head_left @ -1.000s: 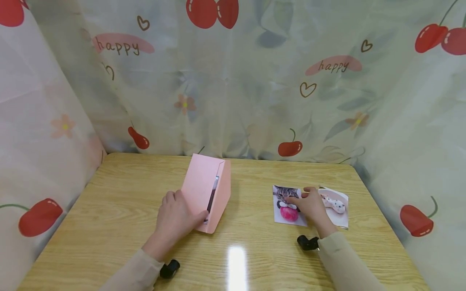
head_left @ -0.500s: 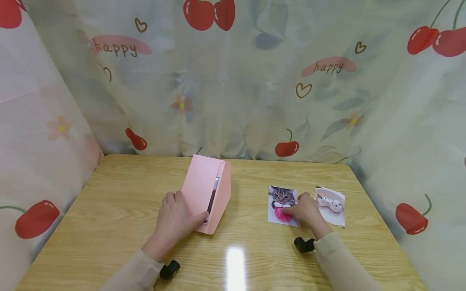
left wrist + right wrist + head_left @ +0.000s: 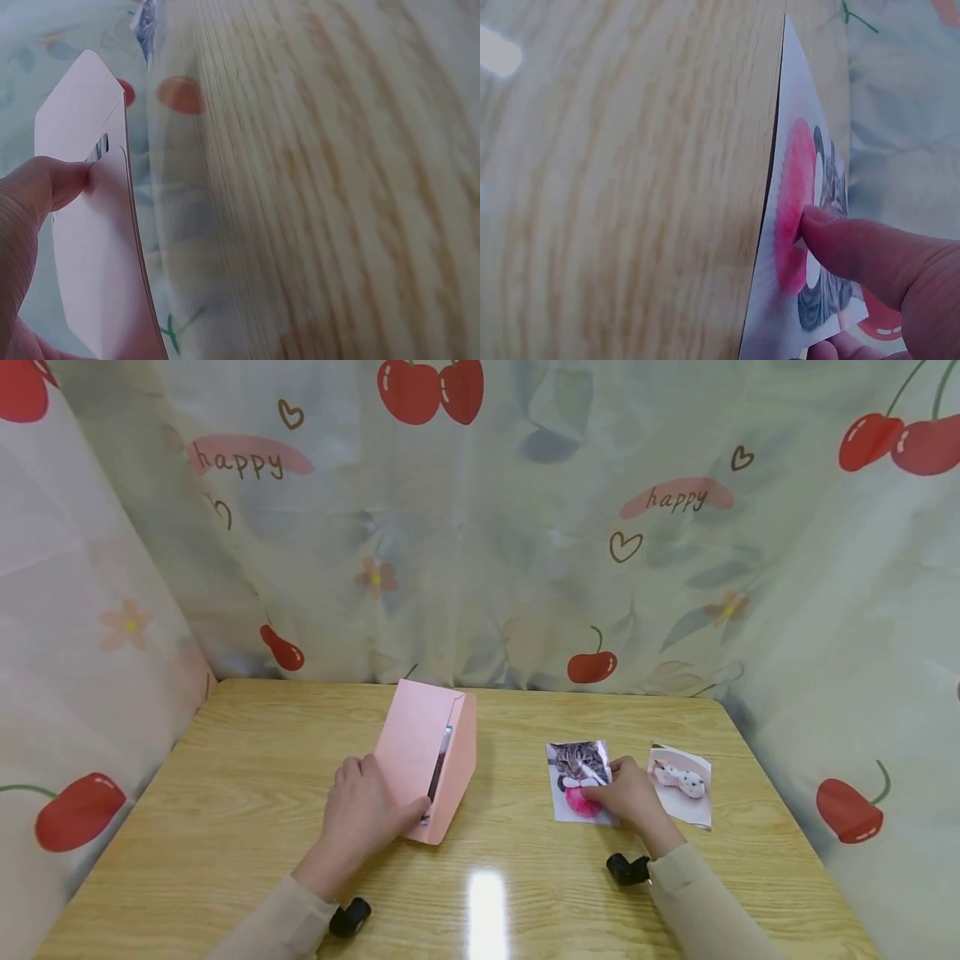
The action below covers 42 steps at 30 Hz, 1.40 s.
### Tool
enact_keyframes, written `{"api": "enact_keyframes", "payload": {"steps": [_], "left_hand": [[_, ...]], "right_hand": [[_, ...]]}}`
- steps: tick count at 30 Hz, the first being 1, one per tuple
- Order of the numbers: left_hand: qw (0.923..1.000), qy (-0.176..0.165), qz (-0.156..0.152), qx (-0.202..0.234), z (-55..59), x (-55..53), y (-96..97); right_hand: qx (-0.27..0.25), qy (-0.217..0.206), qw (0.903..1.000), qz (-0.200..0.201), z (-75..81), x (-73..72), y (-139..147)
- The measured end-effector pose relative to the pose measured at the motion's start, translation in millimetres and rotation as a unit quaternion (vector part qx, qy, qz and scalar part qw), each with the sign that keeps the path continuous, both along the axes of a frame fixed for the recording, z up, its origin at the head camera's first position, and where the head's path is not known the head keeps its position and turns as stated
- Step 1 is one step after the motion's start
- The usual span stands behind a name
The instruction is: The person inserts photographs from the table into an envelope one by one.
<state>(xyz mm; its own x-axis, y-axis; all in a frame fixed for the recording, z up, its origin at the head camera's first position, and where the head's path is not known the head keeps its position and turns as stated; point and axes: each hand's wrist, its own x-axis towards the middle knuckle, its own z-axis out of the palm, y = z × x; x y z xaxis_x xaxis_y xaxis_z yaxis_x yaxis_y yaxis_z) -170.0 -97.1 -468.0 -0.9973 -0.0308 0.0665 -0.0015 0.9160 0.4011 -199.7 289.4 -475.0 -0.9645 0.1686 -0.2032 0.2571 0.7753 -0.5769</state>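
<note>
My left hand (image 3: 363, 810) grips a pink envelope (image 3: 416, 735) near its lower end, thumb over the opening. The flap stands folded out to the right. Inside, a dark strip of a photo shows at the slot, also seen beside my thumb in the left wrist view. My right hand (image 3: 633, 797) pinches a photo of a tabby cat with a pink ball (image 3: 577, 777) at its right edge. In the right wrist view the thumb (image 3: 847, 240) lies on the picture side and other fingers are behind. That photo is tilted, its top raised.
A second photo with white spotted figures (image 3: 682, 785) lies on the wooden table (image 3: 517, 743), right of my right hand. A cherry-print curtain (image 3: 465, 527) encloses the back and sides. Black wrist cameras hang under both sleeves.
My right hand has taken hold of the cat photo and tipped it up, drawing it slightly left, away from the other photo. The left hand and envelope have stayed still.
</note>
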Motion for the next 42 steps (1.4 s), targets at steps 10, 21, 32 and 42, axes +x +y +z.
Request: {"api": "enact_keyframes", "payload": {"steps": [10,21,32,42], "left_hand": [[1.0,0.009,0.001,0.003,-0.1,-0.7,-0.7],[1.0,0.008,-0.001,-0.003,-1.0,-2.7,-1.7],[1.0,0.003,-0.002,-0.004,-1.9,-4.2,-2.5],[1.0,0.001,-0.002,-0.005,-2.3,-2.2,-1.1]], "right_hand": [[-0.033,0.001,0.9995,0.001,4.1,-4.2,3],[-0.172,0.035,0.9844,-0.01,19.4,-12.2,-11],[-0.285,0.08,0.9546,-0.035,35.4,-12.3,-31],[-0.311,0.14,0.9394,-0.036,44.2,-12.6,-49]]}}
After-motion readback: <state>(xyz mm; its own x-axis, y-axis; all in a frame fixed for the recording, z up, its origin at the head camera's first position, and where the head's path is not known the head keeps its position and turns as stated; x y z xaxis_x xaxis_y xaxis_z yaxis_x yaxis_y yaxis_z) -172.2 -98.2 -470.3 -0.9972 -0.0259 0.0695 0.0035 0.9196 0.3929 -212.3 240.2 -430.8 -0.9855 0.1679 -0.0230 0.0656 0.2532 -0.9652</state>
